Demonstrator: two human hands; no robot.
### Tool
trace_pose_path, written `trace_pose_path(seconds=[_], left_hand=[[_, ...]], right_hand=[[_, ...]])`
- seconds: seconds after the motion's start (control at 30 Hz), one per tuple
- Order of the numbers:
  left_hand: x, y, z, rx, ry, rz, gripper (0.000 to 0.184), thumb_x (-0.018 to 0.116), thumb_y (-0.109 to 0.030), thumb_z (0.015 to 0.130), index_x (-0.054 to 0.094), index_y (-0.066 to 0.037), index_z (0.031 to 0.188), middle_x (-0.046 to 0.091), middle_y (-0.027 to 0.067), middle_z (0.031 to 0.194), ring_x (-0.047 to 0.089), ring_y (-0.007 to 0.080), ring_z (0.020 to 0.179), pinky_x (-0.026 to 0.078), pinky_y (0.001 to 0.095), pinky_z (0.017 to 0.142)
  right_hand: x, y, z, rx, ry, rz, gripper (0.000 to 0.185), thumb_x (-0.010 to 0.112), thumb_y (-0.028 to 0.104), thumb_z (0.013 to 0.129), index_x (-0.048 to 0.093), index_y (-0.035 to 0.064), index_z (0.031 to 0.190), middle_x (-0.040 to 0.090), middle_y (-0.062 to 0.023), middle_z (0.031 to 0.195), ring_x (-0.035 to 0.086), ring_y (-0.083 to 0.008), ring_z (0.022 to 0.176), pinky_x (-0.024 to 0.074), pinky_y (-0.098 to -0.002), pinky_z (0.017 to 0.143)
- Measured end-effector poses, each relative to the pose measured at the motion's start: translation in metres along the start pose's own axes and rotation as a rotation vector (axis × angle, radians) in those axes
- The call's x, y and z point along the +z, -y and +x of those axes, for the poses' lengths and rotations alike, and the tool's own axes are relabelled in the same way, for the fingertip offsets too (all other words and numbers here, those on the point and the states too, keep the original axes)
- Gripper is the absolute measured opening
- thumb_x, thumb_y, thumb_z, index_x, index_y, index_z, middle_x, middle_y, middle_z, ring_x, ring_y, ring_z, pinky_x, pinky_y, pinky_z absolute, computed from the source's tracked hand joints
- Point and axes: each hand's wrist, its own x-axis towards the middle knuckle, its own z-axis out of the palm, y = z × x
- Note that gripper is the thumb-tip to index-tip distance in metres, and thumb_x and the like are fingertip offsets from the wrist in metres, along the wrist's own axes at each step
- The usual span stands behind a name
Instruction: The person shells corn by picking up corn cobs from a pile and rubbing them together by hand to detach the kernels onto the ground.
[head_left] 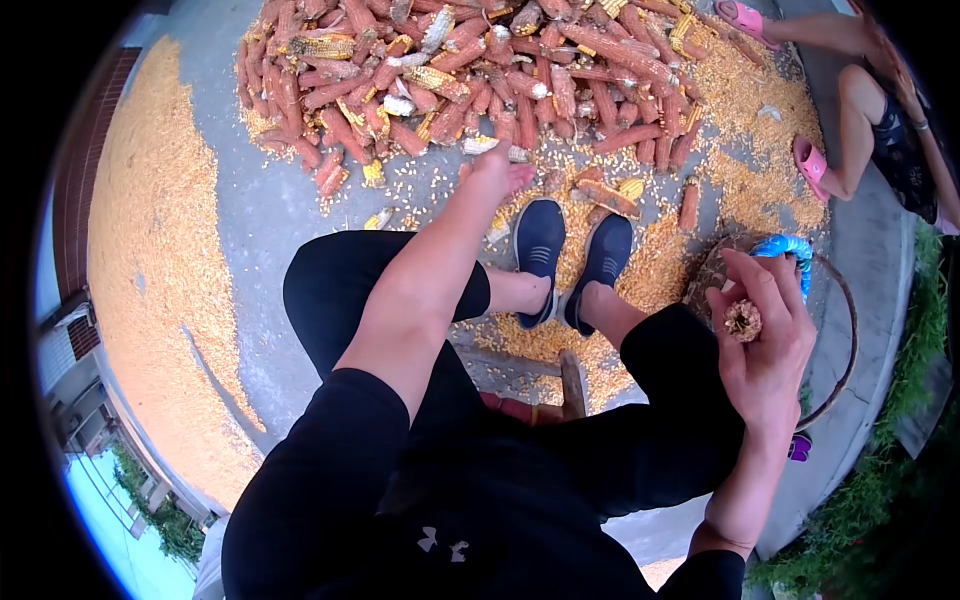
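My left hand (495, 175) reaches forward to the near edge of a heap of corn cobs (450, 75). Its fingers look stretched out, beside a pale cob (480, 146) with some kernels; the hand overlaps it, so contact is unclear. On the right, my right hand (770, 340) is closed around a corn cob (743, 321), whose round broken end faces me. Most of that cob is hidden by the fingers. Behind this hand are a blue plastic bag (785, 246) and a basket with a curved handle (851, 350).
Loose kernels (640, 265) lie around my shoes (540, 245). A broad layer of corn kernels (160, 260) covers the ground at left. Another person's legs (855, 130) in pink sandals are at the upper right. A wooden stool leg (572, 385) stands between my legs.
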Motion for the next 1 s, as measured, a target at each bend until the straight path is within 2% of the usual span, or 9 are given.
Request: trace_pose_path(seconds=[0.23, 0.37, 0.47, 0.6, 0.7, 0.73, 0.8, 0.9, 1.0], left_hand=[[-0.009, 0.011, 0.015, 0.021, 0.074, -0.08, 0.032, 0.057, -0.026, 0.102, 0.052, -0.002, 0.123, 0.062, 0.0229, 0.117, 0.066, 0.0356, 0.097, 0.057, 0.0423, 0.078], [0.007, 0.01, -0.063, 0.077, 0.585, -0.154, 0.022, 0.062, -0.021, 0.097, 0.06, -0.004, 0.111, 0.068, 0.0156, 0.103, 0.066, 0.0302, 0.093, 0.055, 0.0393, 0.081], [0.025, 0.009, -0.123, 0.082, 0.914, -0.121, 0.025, 0.061, -0.02, 0.097, 0.06, -0.005, 0.116, 0.069, 0.0152, 0.108, 0.067, 0.0281, 0.095, 0.055, 0.0388, 0.081], [0.04, -0.003, -0.231, 0.253, 1.076, 0.13, 0.03, 0.061, -0.021, 0.097, 0.059, -0.005, 0.122, 0.069, 0.0158, 0.11, 0.069, 0.0245, 0.098, 0.055, 0.0388, 0.082], [0.041, -0.014, -0.3, 0.288, 1.193, 0.258, 0.027, 0.056, -0.022, 0.101, 0.055, -0.004, 0.121, 0.068, 0.0155, 0.102, 0.068, 0.0245, 0.09, 0.054, 0.0396, 0.076], [0.04, -0.017, -0.313, 0.292, 1.242, 0.3, 0.027, 0.055, -0.022, 0.101, 0.054, -0.004, 0.121, 0.068, 0.0155, 0.1, 0.068, 0.0245, 0.088, 0.053, 0.0397, 0.074], [0.04, -0.016, -0.327, 0.354, 1.216, 0.366, 0.026, 0.05, -0.021, 0.104, 0.05, -0.004, 0.122, 0.065, 0.0144, 0.096, 0.065, 0.0236, 0.083, 0.05, 0.0347, 0.062], [0.042, -0.008, -0.35, 0.43, 1.177, 0.349, 0.024, 0.045, -0.019, 0.106, 0.047, -0.002, 0.123, 0.058, 0.0123, 0.094, 0.06, 0.0209, 0.077, 0.045, 0.0281, 0.055], [0.036, 0.001, -0.344, 0.421, 1.245, 0.366, 0.024, 0.043, -0.019, 0.106, 0.048, -0.002, 0.122, 0.056, 0.0115, 0.094, 0.057, 0.0191, 0.074, 0.043, 0.0281, 0.054]], right_hand=[[-0.003, 0.002, 0.006, -0.052, -0.052, 0.118, 0.037, 0.075, 0.001, 0.081, 0.066, 0.0019, 0.116, 0.062, -0.0116, 0.088, 0.063, -0.0232, 0.069, 0.0503, -0.0323, 0.067], [-0.006, 0.007, 0.005, 0.18, -0.146, 0.417, 0.03, 0.073, 0.01, 0.088, 0.064, 0.0003, 0.115, 0.059, -0.0037, 0.075, 0.06, -0.015, 0.065, 0.0465, -0.0264, 0.062], [-0.006, 0.007, 0.008, 0.373, -0.157, 0.752, 0.027, 0.068, 0.012, 0.093, 0.062, -0.0014, 0.116, 0.058, -0.0007, 0.073, 0.058, -0.0112, 0.065, 0.0456, -0.0258, 0.06], [0.01, -0.007, 0.01, 0.329, -0.09, 1.033, 0.031, 0.057, 0.018, 0.099, 0.059, -0.002, 0.122, 0.057, -0.0037, 0.075, 0.055, -0.0113, 0.066, 0.0438, -0.0253, 0.06], [0.017, -0.007, 0.011, 0.353, 0.034, 0.89, 0.033, 0.057, 0.028, 0.103, 0.065, -0.0015, 0.115, 0.06, -0.004, 0.082, 0.057, -0.0118, 0.07, 0.0475, -0.0259, 0.064], [0.017, 0.005, 0.012, 0.338, 0.04, 0.914, 0.036, 0.058, 0.033, 0.103, 0.065, -0.0008, 0.116, 0.059, -0.0022, 0.078, 0.056, -0.0107, 0.064, 0.0463, -0.026, 0.058], [0.016, 0.021, 0.016, 0.382, 0.004, 0.857, 0.036, 0.064, 0.035, 0.099, 0.065, -0.0003, 0.095, 0.065, -0.0052, 0.074, 0.062, -0.0111, 0.064, 0.048, -0.028, 0.057], [0.026, 0.039, 0.023, 0.19, -0.128, 0.616, 0.034, 0.068, 0.031, 0.096, 0.066, -0.0031, 0.102, 0.071, -0.0122, 0.083, 0.069, -0.0129, 0.069, 0.0521, -0.0295, 0.058], [0.024, 0.052, 0.022, 0.293, -0.007, 0.786, 0.033, 0.07, 0.027, 0.093, 0.066, -0.0036, 0.107, 0.074, -0.0173, 0.091, 0.074, -0.0199, 0.077, 0.0561, -0.0349, 0.066]])
